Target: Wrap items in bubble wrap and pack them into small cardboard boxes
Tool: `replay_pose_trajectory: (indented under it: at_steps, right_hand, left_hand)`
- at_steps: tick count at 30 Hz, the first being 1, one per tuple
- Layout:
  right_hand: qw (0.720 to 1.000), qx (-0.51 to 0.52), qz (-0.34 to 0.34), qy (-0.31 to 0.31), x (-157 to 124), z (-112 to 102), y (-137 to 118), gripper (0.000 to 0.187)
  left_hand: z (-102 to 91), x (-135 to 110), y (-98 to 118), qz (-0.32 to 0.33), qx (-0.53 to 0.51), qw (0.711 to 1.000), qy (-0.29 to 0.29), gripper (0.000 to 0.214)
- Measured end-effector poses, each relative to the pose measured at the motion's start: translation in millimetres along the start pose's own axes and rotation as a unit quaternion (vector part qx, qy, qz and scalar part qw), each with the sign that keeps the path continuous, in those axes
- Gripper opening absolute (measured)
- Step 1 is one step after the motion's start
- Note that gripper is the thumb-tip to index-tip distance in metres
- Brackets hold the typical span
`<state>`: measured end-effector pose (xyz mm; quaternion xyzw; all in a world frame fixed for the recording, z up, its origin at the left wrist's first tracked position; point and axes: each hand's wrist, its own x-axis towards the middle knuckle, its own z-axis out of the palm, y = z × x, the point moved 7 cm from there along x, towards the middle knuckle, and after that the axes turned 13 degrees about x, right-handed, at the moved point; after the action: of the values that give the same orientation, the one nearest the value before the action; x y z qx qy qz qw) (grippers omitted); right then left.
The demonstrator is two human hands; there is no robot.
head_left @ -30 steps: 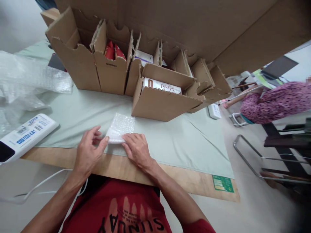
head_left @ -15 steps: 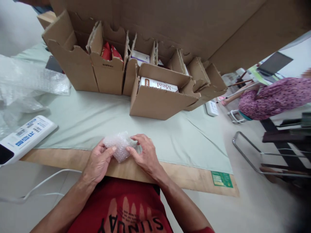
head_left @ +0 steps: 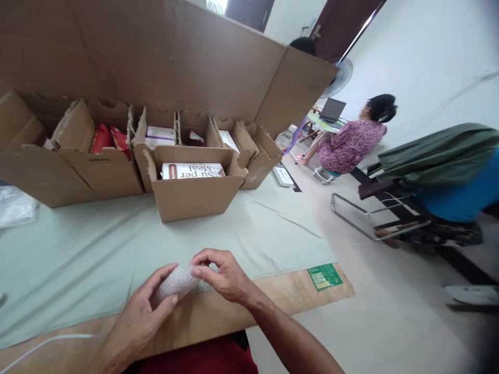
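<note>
A small bundle of bubble wrap [head_left: 178, 282] is held just over the near edge of the table. My left hand [head_left: 142, 311] wraps round it, thumb on the near side and fingers on the far side. The thumb and forefinger of my right hand [head_left: 226, 275] pinch its right end. Whatever the wrap encloses, if anything, cannot be made out. Beyond my hands stands a cardboard bin [head_left: 197, 200] with a white "Su-per Meal" box [head_left: 191, 171] in it.
Behind are several cardboard bins [head_left: 105, 176], one holding red packets [head_left: 111, 139], backed by a tall cardboard panel [head_left: 175, 62]. More bubble wrap [head_left: 17, 205] lies left. A green card [head_left: 325, 277] is on the wooden edge. To the right sit people and a metal-framed chair [head_left: 362, 213].
My view has swung right and up. The bubble wrap bundle has turned and looks longer and rounder; my left hand now wraps further round it, while my right hand pinches its end.
</note>
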<state>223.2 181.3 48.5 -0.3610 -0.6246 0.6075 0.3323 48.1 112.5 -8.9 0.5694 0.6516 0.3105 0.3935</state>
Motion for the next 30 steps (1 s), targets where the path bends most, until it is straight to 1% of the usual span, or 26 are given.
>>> replay_pose_trajectory:
  at_steps: [2, 3, 4, 5, 6, 8, 9, 10, 11, 12, 14, 15, 16, 17, 18, 19, 20, 22, 23, 24, 25, 26, 28, 30]
  right_hand:
    - [1.0, -0.016, 0.004, -0.026, -8, -7, 1, 0.022]
    - [0.998, -0.037, 0.005, -0.044, -11, -10, 1, 0.031]
    - [0.996, -0.067, 0.001, -0.063, -14, -12, 1, 0.043]
    - [0.991, -0.103, -0.007, -0.08, -17, -15, -1, 0.05]
    - [0.985, -0.144, -0.018, -0.094, -19, -18, -5, 0.048]
    - [0.97, -0.214, -0.041, -0.112, -21, -27, -18, 0.028]
    - [0.965, -0.231, -0.046, -0.114, -20, -36, -28, 0.02]
    - [0.965, -0.235, -0.045, -0.106, -18, -47, -40, 0.015]
    - [0.969, -0.228, -0.046, -0.086, -13, -62, -55, 0.01]
    - [0.975, -0.21, -0.053, -0.055, -6, -79, -73, 0.006]
    - [0.981, -0.167, -0.098, 0.031, 12, -116, -115, 0.011]
    - [0.977, -0.151, -0.131, 0.073, 24, -132, -136, 0.017]
    - [0.97, -0.151, -0.156, 0.106, 37, -145, -153, 0.023]
    - [0.962, -0.171, -0.168, 0.132, 52, -155, -166, 0.027]
    - [0.951, -0.215, -0.162, 0.151, 67, -160, -175, 0.029]
    - [0.934, -0.283, -0.14, 0.166, 82, -162, -180, 0.027]
    - [0.907, -0.366, -0.107, 0.177, 96, -161, -183, 0.024]
    - [0.827, -0.53, -0.034, 0.183, 118, -153, -184, 0.019]
    - [0.788, -0.59, -0.009, 0.176, 126, -146, -183, 0.018]
    - [0.76, -0.629, 0.005, 0.163, 134, -137, -182, 0.018]
    - [0.744, -0.652, 0.013, 0.144, 141, -128, -180, 0.018]
    - [0.738, -0.663, 0.019, 0.121, 149, -120, -178, 0.017]
    - [0.737, -0.671, 0.035, 0.075, 165, -109, -170, 0.021]
    - [0.738, -0.67, 0.063, 0.043, 181, -107, -162, 0.031]
  left_hand:
    - [9.2, 4, 9, 0.016, 0.023, 0.998, -0.057, 0.035]
    - [12.3, 7, 16, 0.025, 0.034, 0.997, -0.07, 0.032]
    - [14.4, 10, 23, 0.036, 0.046, 0.996, -0.073, 0.029]
    - [16.1, 13, 31, 0.051, 0.059, 0.994, -0.071, 0.027]
    - [18.3, 16, 40, 0.071, 0.073, 0.992, -0.075, 0.025]
    - [21.1, 22, 60, 0.122, 0.102, 0.983, -0.091, 0.023]
    - [18.4, 26, 72, 0.153, 0.117, 0.978, -0.084, 0.023]
    - [11.3, 31, 85, 0.188, 0.134, 0.971, -0.056, 0.026]
    - [0.3, 36, 99, 0.224, 0.153, 0.963, -0.009, 0.033]
    - [-13.3, 41, 114, 0.259, 0.174, 0.949, 0.052, 0.041]
    - [-38.9, 52, 142, 0.316, 0.225, 0.906, 0.171, 0.051]
    - [-47.9, 59, 154, 0.334, 0.255, 0.882, 0.213, 0.05]
    - [-54.2, 67, 163, 0.341, 0.286, 0.861, 0.245, 0.049]
    - [-57.6, 76, 171, 0.343, 0.316, 0.844, 0.265, 0.047]
    - [-58.6, 85, 177, 0.34, 0.345, 0.83, 0.275, 0.044]
    - [-57.9, 94, 180, 0.332, 0.373, 0.821, 0.277, 0.041]
    - [-56.2, 101, 181, 0.323, 0.396, 0.815, 0.275, 0.037]
    - [-52.7, 109, 181, 0.309, 0.424, 0.807, 0.271, 0.03]
    - [-51.7, 109, 181, 0.306, 0.429, 0.804, 0.274, 0.029]
    - [-51.2, 108, 180, 0.307, 0.431, 0.801, 0.28, 0.028]
    - [-50.8, 106, 180, 0.31, 0.432, 0.797, 0.285, 0.029]
    - [-50.5, 104, 180, 0.312, 0.434, 0.794, 0.289, 0.029]
    - [-49.9, 102, 180, 0.315, 0.441, 0.788, 0.293, 0.03]
    - [-49.7, 101, 181, 0.315, 0.443, 0.787, 0.293, 0.031]
